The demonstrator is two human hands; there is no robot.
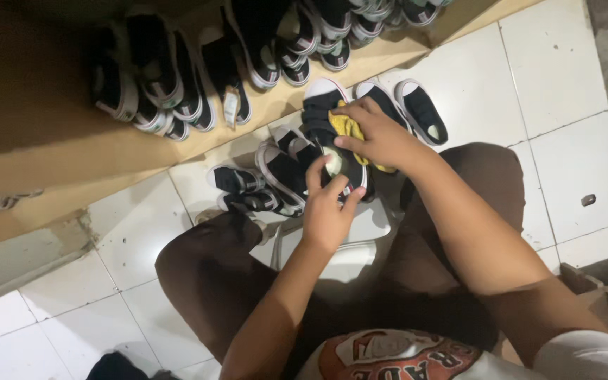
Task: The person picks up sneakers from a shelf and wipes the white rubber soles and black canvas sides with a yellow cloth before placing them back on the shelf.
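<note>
The left hand [328,211] grips a dark shoe [332,137] while the right hand [378,134] presses a yellow cloth [350,127] on it, more shoes [262,179] waiting beside.

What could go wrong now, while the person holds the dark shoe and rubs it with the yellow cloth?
1. The left hand holds the dark shoe only by its heel end, so pressure from the right hand with the yellow cloth might twist it loose.
2. A dropped shoe could fall among the shoes on the tiled floor and get mixed up with them.
</note>
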